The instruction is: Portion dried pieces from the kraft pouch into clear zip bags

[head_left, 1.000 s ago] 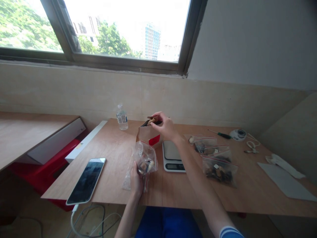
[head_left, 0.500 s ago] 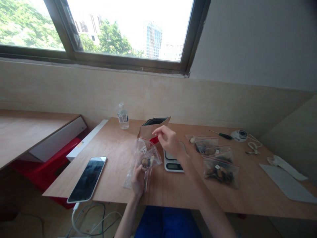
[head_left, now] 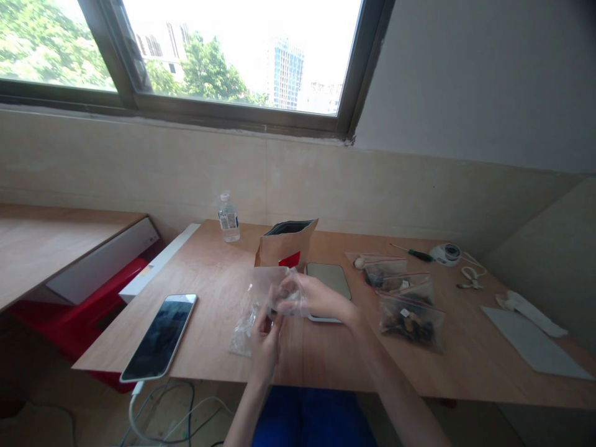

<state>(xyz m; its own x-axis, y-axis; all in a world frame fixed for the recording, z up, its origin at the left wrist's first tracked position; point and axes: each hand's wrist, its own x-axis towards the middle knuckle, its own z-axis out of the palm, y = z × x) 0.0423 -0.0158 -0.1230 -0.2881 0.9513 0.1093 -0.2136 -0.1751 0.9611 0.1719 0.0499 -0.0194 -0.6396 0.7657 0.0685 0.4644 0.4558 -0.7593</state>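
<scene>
A small clear plastic bag (head_left: 261, 298) with a few brown and pale pieces in it is held over the wooden table (head_left: 326, 354) by both hands. My left hand (head_left: 265, 338) grips it from below, fingers closed. My right hand (head_left: 310, 298) pinches its upper right part. Behind them an open brown paper pouch (head_left: 284, 245) with a red patch stands upright. A small white kitchen scale (head_left: 328, 279) lies just right of my hands, partly hidden by the right hand.
A phone (head_left: 161, 335) on a cable lies at the front left. A small water bottle (head_left: 228, 218) stands at the back. Several filled zip bags (head_left: 405, 304) lie to the right, then a screwdriver (head_left: 414, 252), a round white device (head_left: 447, 253) and grey paper (head_left: 535, 341).
My right hand left the brown pouch's mouth, came down and took hold of the clear bag. The left hand has kept hold of the bag.
</scene>
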